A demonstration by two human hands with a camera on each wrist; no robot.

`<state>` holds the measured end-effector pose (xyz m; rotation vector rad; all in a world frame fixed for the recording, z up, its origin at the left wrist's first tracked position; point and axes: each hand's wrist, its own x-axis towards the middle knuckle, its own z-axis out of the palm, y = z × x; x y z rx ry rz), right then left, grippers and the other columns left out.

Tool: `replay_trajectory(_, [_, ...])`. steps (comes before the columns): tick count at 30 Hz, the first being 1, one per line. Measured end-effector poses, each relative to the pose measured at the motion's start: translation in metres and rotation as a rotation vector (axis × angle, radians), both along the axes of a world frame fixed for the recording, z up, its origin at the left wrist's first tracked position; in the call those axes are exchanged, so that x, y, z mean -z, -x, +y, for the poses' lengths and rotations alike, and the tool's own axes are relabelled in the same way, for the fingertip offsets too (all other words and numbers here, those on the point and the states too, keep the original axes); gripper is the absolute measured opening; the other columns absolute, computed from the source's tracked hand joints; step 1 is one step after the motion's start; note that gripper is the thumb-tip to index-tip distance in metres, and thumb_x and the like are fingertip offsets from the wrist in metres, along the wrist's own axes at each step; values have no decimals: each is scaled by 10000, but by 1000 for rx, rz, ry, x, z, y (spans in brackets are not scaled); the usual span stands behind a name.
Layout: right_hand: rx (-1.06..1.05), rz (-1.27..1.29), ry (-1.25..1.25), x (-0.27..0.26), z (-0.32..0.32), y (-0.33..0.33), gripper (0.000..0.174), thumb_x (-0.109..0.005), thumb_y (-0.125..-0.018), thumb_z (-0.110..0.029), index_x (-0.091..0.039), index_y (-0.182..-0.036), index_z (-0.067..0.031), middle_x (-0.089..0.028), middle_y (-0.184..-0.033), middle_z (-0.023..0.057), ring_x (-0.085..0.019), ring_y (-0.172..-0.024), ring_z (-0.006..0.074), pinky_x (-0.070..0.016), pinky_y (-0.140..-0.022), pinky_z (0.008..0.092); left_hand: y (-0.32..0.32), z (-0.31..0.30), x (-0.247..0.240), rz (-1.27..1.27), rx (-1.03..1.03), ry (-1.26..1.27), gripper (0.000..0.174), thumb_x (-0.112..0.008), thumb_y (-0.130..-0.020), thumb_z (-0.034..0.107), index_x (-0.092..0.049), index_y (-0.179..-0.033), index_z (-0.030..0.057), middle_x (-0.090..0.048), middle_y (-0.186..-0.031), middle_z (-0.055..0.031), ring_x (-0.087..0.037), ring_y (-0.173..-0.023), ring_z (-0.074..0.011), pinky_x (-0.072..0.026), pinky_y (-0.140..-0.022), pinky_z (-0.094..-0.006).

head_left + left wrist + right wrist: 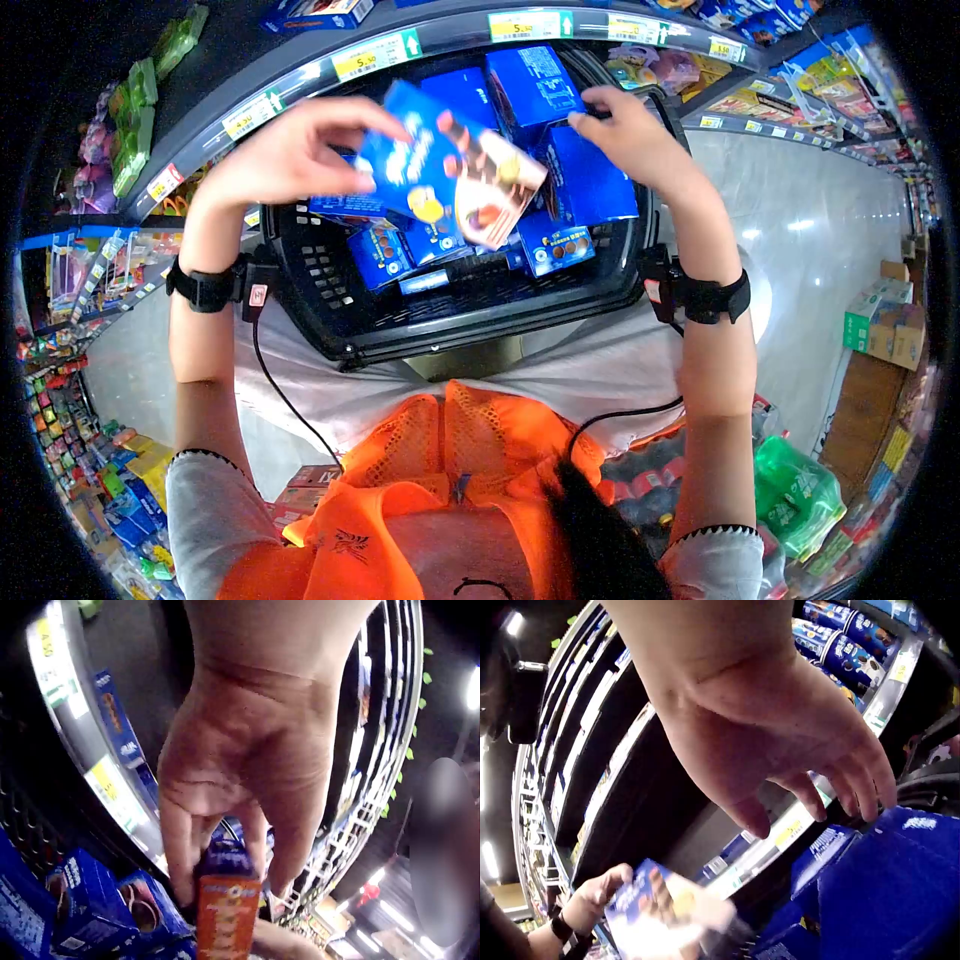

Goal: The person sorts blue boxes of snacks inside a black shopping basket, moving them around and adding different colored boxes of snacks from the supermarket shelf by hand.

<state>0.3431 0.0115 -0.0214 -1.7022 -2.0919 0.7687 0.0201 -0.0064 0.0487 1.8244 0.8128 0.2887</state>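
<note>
My left hand [290, 150] grips a blue biscuit box [440, 170] by one end, thumb and fingers around it. The box is tilted above the basket, blurred, with biscuits pictured on its front. Its narrow orange side [229, 919] faces the left wrist view. On the far right of the basket, my right hand [640, 145] hovers with loosely bent fingers and holds nothing. Large blue cartons [590, 175] lie just below it, and one blue carton [885, 892] fills the lower right of the right wrist view. Smaller blue boxes [555, 250] sit nearer in the basket.
The black basket [480, 335] stands before my body, close against a shelf edge with price tags [378, 57]. More blue packs [840, 645] are on a shelf. A cardboard box [885, 325] and green bottles [795, 495] stand off to the right.
</note>
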Motion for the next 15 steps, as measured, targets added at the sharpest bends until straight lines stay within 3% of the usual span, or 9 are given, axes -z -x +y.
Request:
replay_trajectory(2, [-44, -189, 3, 2, -12, 5, 574, -612, -782, -352, -450, -1197, 11, -448, -1212, 238, -456, -1118, 347, -384, -922, 374, 33, 19, 20, -244, -135, -134, 391, -612, -766, 30, -515, -1141, 81, -517, -1072, -26, -504, -988, -120, -503, -776, -278])
replay_trajectory(3, [-81, -241, -10, 2, -16, 7, 681, -652, -721, -399, -423, -1202, 24, -420, -1191, 297, -446, -1073, 460, -387, -914, 451, 43, 23, 24, -316, -217, -263, 385, -597, -780, 33, -497, -1150, 72, -516, -1083, -30, -509, -990, -120, -504, -792, -284])
replay_trajectory(4, [-66, -280, 19, 1, -23, 11, 730, -667, -708, -390, -377, -1233, 26, -381, -1221, 307, -433, -1077, 481, -382, -919, 461, 54, 20, 23, -468, -435, 66, 368, -577, -810, 66, -474, -1163, 51, -520, -1081, -51, -529, -971, -146, -482, -867, -333])
replay_trajectory(5, [-53, -314, 49, 1, -28, 15, 783, -682, -696, -380, -330, -1265, 28, -342, -1251, 318, -419, -1080, 501, -378, -924, 471, 68, 24, 20, -556, -504, 119, 365, -546, -842, 83, -441, -1187, 24, -523, -1074, -85, -538, -992, -192, -456, -919, -388])
replay_trajectory(6, [-45, -295, 137, 2, -28, 19, 856, -703, -676, -365, -269, -1296, 35, -295, -1279, 331, -403, -1093, 516, -380, -926, 477, 84, 29, 25, -590, -641, 57, 393, -534, -854, 129, -418, -1221, 54, -505, -1132, -85, -529, -1026, -196, -446, -924, -375])
replay_trajectory(8, [-19, -482, 115, 3, -32, 29, 878, -708, -671, -358, -250, -1303, 43, -263, -1307, 321, -416, -1100, 493, -398, -912, 470, 109, 43, 29, -704, -860, -33, 421, -481, -886, 176, -372, -1281, 81, -477, -1210, -95, -494, -1098, -210, -403, -966, -378])
replay_trajectory(11, [17, -657, 65, 3, -37, 51, 901, -722, -650, -348, -239, -1309, 31, -268, -1317, 279, -462, -1073, 430, -438, -880, 440, 120, 43, 28, -810, -1015, -67, 406, -475, -881, 93, -379, -1271, 32, -470, -1207, -145, -475, -1123, -237, -380, -987, -400])
replay_trajectory(13, [58, -649, -12, 1, -47, 71, 902, -740, -618, -360, -274, -1282, 35, -297, -1314, 224, -461, -1076, 399, -487, -826, 416, 126, 43, 28, -748, -1138, -48, 400, -485, -875, 62, -378, -1254, -8, -489, -1159, -159, -487, -1105, -256, -376, -998, -393])
replay_trajectory(15, [32, -555, -118, 0, -56, 87, 882, -746, -603, -375, -320, -1253, 43, -308, -1303, 232, -475, -1059, 389, -511, -777, 404, 135, 48, 41, -789, -1202, -15, 399, -488, -873, 51, -376, -1249, -19, -486, -1150, -158, -479, -1115, -269, -371, -1004, -388])
